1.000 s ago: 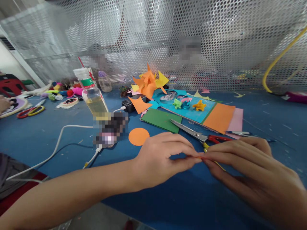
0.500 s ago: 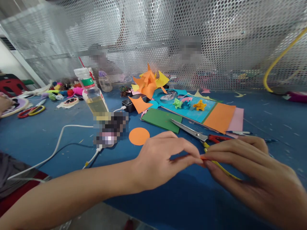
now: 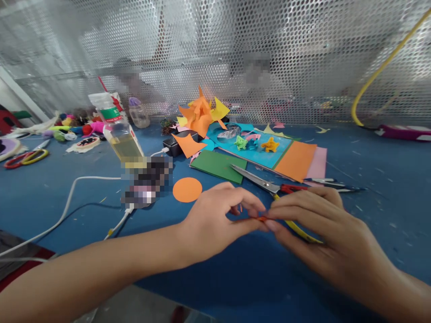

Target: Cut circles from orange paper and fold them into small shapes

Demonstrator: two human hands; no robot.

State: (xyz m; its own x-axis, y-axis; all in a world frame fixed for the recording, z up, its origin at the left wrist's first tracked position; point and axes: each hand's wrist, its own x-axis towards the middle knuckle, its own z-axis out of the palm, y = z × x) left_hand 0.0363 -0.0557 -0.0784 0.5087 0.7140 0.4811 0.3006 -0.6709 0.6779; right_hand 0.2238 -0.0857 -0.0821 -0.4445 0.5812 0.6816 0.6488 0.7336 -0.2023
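While the left hand [image 3: 212,219] and the right hand [image 3: 326,226] pinch a small orange piece [image 3: 261,219], scissors [image 3: 268,184] partly hidden by the right one reach onto green paper [image 3: 215,165].

The wall [image 3: 303,67] is looking like shiny metal, full of holes. The near scissors [image 3: 254,177] are showing smooth, shiny metal blades. The circle [image 3: 187,189] and the green sheet [image 3: 218,166] are looking like smooth, dull paper. The big bottle [image 3: 124,144] is looking like clear, glossy plastic and the table [image 3: 269,278] mostly smooth. The held orange bit [image 3: 261,219] is looking too small to tell.
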